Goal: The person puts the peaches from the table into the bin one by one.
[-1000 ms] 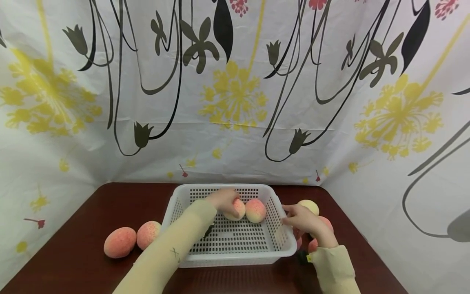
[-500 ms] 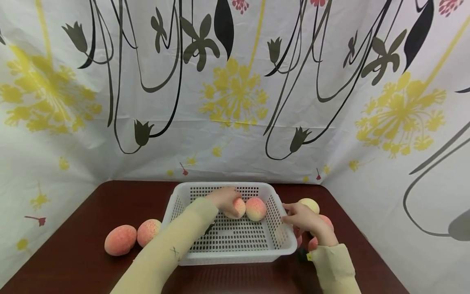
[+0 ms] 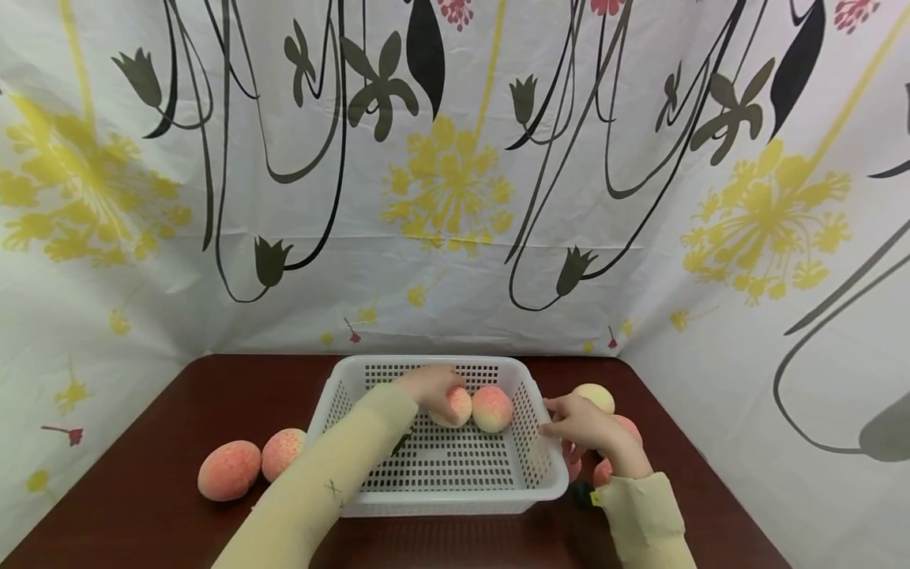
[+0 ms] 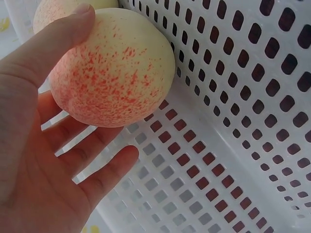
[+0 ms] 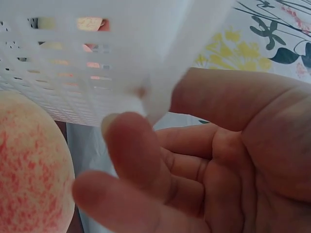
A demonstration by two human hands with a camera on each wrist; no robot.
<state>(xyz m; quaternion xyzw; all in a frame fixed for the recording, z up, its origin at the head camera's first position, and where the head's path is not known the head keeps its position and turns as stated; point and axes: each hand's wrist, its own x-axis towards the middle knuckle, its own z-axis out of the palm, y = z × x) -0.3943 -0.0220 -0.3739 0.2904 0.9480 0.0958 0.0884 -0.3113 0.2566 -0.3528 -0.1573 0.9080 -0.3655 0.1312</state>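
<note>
A white perforated plastic basket (image 3: 441, 497) stands in the middle of the table in the head view. Inside it, my left hand (image 3: 429, 389) grips a pale yellow peach with red speckles (image 4: 114, 73). The left wrist view shows the thumb over its top and fingers behind and beneath; the lower fingers are partly spread. A second peach (image 3: 492, 408) lies against it on the right. At the basket's right wall, my right hand (image 3: 586, 424) pinches the rim, thumb and index finger on opposite sides in the right wrist view. Another peach (image 5: 31, 165) is close to those fingers.
Two reddish peaches (image 3: 229, 471) lie left of the basket. Several more, including a pale yellow one (image 3: 596, 395), lie right of it, partly behind my right hand. A patterned white curtain (image 3: 455, 316) closes off the back and sides of the dark table (image 3: 263, 379).
The view has shifted slightly. Both hands keep their places, left on the peach and right on the rim.
</note>
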